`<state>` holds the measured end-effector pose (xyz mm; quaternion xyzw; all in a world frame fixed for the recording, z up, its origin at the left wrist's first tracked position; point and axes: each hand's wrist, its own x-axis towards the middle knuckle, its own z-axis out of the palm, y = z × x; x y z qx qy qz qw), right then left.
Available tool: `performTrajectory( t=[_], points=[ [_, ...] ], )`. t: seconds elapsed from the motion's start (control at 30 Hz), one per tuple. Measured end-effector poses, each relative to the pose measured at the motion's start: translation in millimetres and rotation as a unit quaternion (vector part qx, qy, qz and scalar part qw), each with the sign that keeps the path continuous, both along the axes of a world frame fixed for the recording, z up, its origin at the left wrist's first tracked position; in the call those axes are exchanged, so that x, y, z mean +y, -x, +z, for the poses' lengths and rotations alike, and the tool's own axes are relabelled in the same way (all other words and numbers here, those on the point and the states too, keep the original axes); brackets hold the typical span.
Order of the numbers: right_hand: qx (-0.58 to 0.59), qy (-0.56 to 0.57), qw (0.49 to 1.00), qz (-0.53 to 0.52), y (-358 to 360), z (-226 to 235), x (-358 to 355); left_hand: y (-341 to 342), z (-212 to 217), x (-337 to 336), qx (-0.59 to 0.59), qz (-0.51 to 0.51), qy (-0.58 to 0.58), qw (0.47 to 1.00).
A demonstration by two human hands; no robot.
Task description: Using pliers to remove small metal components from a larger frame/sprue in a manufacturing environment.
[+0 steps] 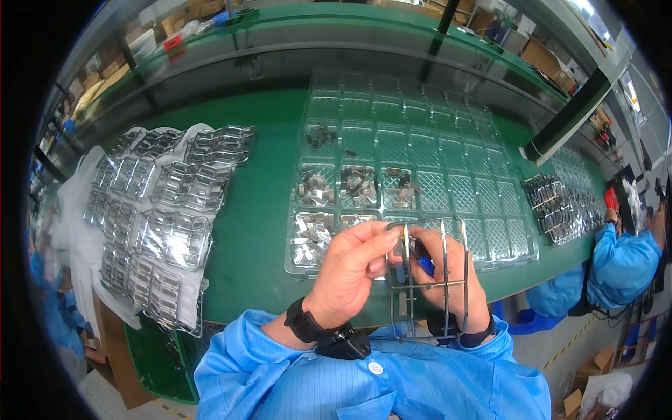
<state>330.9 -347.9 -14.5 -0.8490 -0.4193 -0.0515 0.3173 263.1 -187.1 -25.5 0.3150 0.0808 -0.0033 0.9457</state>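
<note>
My left hand [348, 271] pinches the upper left corner of a shiny dark sprue frame [428, 284], which hangs upright in front of my body. Thin crossbars run through this frame, and one small flat piece [402, 304] shows on its left side. Behind the bars, my right hand [458, 269] is closed around a small blue-handled tool [425, 263], seemingly cutters; its jaws are hidden by fingers and bars. Just beyond my hands lies a clear compartment tray [458, 162]. Small silver pieces [315, 227] are heaped in several of its near left compartments.
Stacked shiny sprue frames [175, 238] lie on white wrapping at the left. More dark frames [560, 208] sit at the right, near a metal post [574, 119]. A green bin [161, 367] stands below the bench edge. A person in blue [623, 262] works at far right.
</note>
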Motion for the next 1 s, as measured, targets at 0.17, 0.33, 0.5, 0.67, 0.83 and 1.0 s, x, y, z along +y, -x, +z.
performTrajectory(
  t=[0.17, 0.33, 0.5, 0.67, 0.83, 1.0],
  points=[
    [-0.009, -0.013, 1.0, 0.009, 0.9, -2.4, 0.0, 0.7, -2.5, -0.2, -0.007, -0.004, 0.01, 1.0],
    [-0.004, 0.007, 1.0, 0.011, 1.9, 0.0, -3.3, 2.0, 0.2, -3.3, 0.007, 0.003, 0.016, 1.0],
    [0.009, 0.011, 1.0, 0.003, -1.5, -3.5, -4.1, -1.1, 2.7, -2.9, 0.015, -0.003, 0.011, 1.0],
    [0.028, 0.012, 1.0, -0.008, -1.4, 0.5, 2.7, -3.6, -0.6, -0.7, 0.003, 0.005, -0.003, 1.0],
    [0.103, 0.069, 0.992, -0.003, 5.1, 12.5, 7.1, 2.8, -9.1, -2.9, 0.024, 0.039, -0.052, 0.998],
    [0.159, 0.012, 0.984, -0.08, -16.3, -3.1, -36.6, -24.6, -44.0, -15.6, -0.035, 0.04, -0.021, 0.998]
  ],
)
